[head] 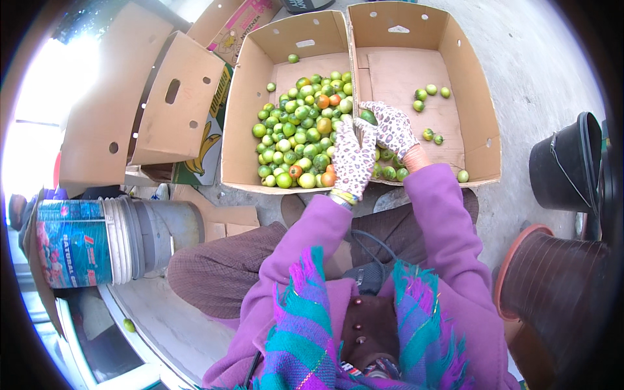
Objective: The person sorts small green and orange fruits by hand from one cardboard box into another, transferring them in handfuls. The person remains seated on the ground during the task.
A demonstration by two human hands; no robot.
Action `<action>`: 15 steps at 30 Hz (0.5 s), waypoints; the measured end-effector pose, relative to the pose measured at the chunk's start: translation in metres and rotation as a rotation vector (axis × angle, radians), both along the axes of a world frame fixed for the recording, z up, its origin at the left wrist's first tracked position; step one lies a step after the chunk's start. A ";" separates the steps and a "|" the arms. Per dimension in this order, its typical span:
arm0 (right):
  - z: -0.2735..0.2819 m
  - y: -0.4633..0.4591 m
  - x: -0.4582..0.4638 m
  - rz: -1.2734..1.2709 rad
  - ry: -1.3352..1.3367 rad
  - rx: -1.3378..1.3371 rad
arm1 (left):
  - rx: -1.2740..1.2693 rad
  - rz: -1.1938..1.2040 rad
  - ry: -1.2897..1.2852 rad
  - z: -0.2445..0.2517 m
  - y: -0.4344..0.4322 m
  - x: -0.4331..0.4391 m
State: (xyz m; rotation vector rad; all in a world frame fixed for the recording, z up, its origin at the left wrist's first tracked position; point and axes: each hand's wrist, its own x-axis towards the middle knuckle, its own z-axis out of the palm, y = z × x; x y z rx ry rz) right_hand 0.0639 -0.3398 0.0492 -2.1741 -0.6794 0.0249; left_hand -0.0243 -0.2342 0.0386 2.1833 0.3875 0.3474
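Two cardboard boxes stand side by side before me. Green tomatoes (pixel 297 131), a few of them orange-red, lie heaped in the left box (pixel 248 97). The right box (pixel 451 58) holds fewer, scattered on its bottom and gathered along its near left side. My left hand (pixel 352 161), in a spotted glove, lies at the near end of the adjoining box walls beside the heap; its fingertips are partly hidden. Just right of those walls, my right hand (pixel 394 127), gloved alike, has a dark green tomato (pixel 368 117) between its thumb and fingers.
Empty-looking cardboard cartons (pixel 170 97) lean at the left. Below them lie stacked plastic buckets (pixel 146 234). A black bucket (pixel 560 163) and a brown pot (pixel 551 273) stand on the right. One loose tomato (pixel 128 325) is at the lower left.
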 end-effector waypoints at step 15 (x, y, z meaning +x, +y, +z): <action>-0.038 -0.044 -0.068 0.011 -0.281 -0.626 | 0.203 0.070 0.018 0.002 -0.010 -0.002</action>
